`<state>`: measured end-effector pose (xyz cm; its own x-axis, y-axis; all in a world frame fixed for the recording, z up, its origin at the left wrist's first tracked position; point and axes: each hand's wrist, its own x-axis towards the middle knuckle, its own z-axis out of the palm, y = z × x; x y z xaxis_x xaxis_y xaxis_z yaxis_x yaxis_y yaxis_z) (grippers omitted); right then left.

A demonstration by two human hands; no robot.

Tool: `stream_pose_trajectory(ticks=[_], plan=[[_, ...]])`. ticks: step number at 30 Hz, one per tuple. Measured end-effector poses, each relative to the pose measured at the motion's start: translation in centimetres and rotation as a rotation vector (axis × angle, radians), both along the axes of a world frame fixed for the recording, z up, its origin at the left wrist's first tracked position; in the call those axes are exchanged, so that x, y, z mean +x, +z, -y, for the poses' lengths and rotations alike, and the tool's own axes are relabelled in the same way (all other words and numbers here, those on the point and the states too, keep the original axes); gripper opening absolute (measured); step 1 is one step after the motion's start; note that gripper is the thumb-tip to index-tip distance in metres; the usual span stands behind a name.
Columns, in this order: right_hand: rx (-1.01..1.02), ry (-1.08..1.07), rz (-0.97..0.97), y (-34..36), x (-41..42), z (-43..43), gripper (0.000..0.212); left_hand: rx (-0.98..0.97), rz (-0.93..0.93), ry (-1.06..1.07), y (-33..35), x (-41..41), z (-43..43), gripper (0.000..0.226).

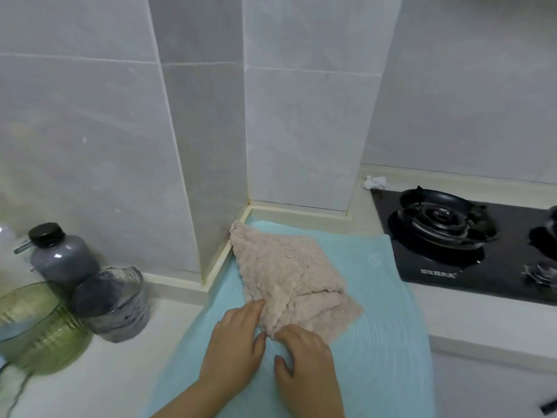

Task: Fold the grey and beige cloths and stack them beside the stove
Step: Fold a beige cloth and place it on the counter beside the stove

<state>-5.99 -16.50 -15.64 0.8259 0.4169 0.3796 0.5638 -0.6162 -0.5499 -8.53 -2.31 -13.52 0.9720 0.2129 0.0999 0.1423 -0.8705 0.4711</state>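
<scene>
Head view shows the beige cloth (289,276) lying part-folded on a blue mat (376,342), with its far corner near the wall and its near corner at the hands. It looks light, limp and fuzzy. I judge it will sag and slip out of a fold unless it is taken at the corners or along an edge and then smoothed flat. The left hand (238,333) has its grip closed on the near edge, fingers above and thumb below. The right hand (304,351) sets curled fingertips at the near corner; whether its grip pinches or only presses I cannot tell. No grey cloth shows. The mat covers the desk (105,372) just left of the stove (437,267). Further left stand a bottle (57,257), a cup (111,303) and a green bowl (36,327).
</scene>
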Motion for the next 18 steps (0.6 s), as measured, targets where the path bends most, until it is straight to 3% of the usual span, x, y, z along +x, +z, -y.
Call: stream_pose_trajectory(ticks=[4,8,10,13,16,18], plan=[[-0.075,-0.094,0.025,0.2,-0.3,-0.7,0.050,0.057,0.139,0.003,-1.0,0.1,0.1,0.052],[-0.173,-0.308,0.187,0.8,-1.5,-2.2,0.038,0.091,0.163,-0.014,-1.5,-0.1,-0.3,0.051],[-0.204,-0.309,0.133,1.1,-1.8,-3.0,0.038,-0.011,0.177,0.001,-1.5,-0.3,-0.5,0.048],[-0.265,-0.365,0.219,1.6,-2.3,-3.4,0.037,-0.211,0.193,0.005,-1.4,-0.4,-0.9,0.040],[-0.299,-0.322,0.073,1.4,-2.7,-2.9,0.033,-0.310,0.202,-0.018,-1.0,-0.1,-1.3,0.029],[-0.208,-0.329,0.041,1.6,-2.8,-2.7,0.032,-0.355,0.183,-0.041,-1.0,0.0,-1.5,0.022]])
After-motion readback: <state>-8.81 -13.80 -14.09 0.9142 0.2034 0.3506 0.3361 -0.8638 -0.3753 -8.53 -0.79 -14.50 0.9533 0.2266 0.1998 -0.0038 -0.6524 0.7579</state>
